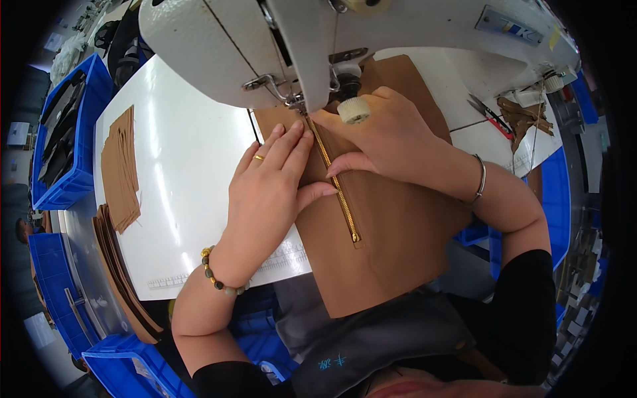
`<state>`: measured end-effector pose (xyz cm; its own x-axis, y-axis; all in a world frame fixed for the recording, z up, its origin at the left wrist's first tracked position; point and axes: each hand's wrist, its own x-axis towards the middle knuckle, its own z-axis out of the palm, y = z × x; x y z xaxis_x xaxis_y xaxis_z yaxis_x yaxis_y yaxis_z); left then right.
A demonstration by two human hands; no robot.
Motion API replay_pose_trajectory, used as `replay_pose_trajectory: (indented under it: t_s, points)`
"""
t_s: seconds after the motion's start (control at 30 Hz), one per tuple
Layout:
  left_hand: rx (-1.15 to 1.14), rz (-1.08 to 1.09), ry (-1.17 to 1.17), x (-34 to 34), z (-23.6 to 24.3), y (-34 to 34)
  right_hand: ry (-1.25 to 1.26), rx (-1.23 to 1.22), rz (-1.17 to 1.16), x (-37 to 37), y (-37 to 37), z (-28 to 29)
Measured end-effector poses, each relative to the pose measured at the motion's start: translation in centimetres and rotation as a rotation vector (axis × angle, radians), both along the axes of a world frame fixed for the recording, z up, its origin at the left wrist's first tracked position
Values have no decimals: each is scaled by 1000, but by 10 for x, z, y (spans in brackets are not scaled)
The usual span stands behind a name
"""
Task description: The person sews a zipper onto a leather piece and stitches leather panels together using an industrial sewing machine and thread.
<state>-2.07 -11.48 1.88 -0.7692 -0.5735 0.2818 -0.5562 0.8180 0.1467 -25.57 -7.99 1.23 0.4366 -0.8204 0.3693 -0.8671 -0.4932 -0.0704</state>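
Under the needle and presser foot of a white sewing machine lies a brown leather-like piece with a gold zipper set lengthwise in it. My left hand rests flat and open on the piece, left of the zipper, its fingertips just below the presser foot, thumb at the zipper. My right hand presses on the piece right of the zipper, open, with thumb on the zipper and index finger stretched toward the needle; some fingertips are hidden behind a cream knob.
Brown cut pieces are stacked on the white table, with longer strips along its left edge. A blue bin of black pieces stands far left, more bins below. Red-handled snips and brown scraps lie right.
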Motion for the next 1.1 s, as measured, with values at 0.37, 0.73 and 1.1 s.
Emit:
replay_pose_trajectory:
  t_s: [0.37, 0.73, 1.1]
  points:
    - [17, 1, 13, 1, 1, 0, -74, -77, 79, 0, 5, -5]
    - [1, -30, -8, 0, 0, -5, -13, 173, 28, -1, 9, 2]
    - [448, 55, 432, 9, -2, 14, -25, 147, 50, 10, 44, -10]
